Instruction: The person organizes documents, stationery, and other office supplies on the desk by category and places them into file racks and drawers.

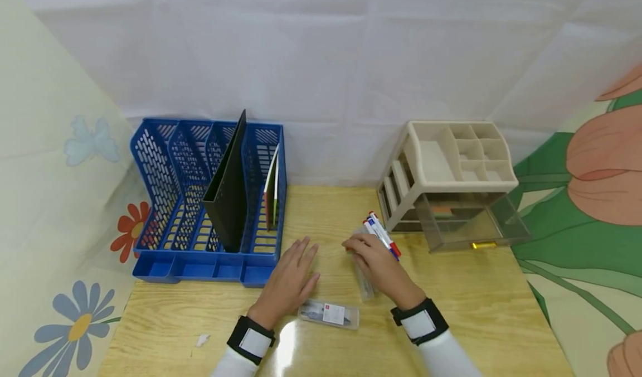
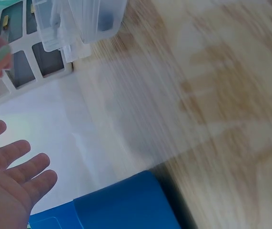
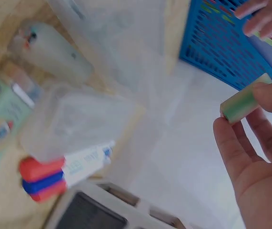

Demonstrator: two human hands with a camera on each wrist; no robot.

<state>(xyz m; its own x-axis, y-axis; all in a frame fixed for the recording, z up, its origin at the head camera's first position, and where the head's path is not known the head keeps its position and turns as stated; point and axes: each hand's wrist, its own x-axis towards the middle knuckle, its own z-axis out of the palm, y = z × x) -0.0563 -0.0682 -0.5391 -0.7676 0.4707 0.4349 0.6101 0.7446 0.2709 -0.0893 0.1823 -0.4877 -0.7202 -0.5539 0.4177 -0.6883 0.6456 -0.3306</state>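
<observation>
My right hand [image 1: 382, 266] pinches a small green block that looks like an eraser [image 3: 243, 102] between thumb and fingers. In the head view that hand hides the block and covers part of a long clear case [image 1: 366, 286]. White markers [image 1: 379, 232] with red and blue caps lie just beyond it. My left hand [image 1: 288, 282], fingers spread and holding nothing, is by the front right corner of the blue file rack [image 1: 259, 276]. A second clear case [image 1: 346, 317] with a white label and a dark tool inside lies near the left wrist.
A black folder [image 1: 228, 204] and thin booklets [image 1: 271, 193] stand in the rack. At the right, a beige desk organizer [image 1: 436, 184] has its clear drawer [image 1: 471, 237] pulled out. A green box [image 3: 5, 112] shows in the right wrist view. A white scrap [image 1: 203, 340] lies front left.
</observation>
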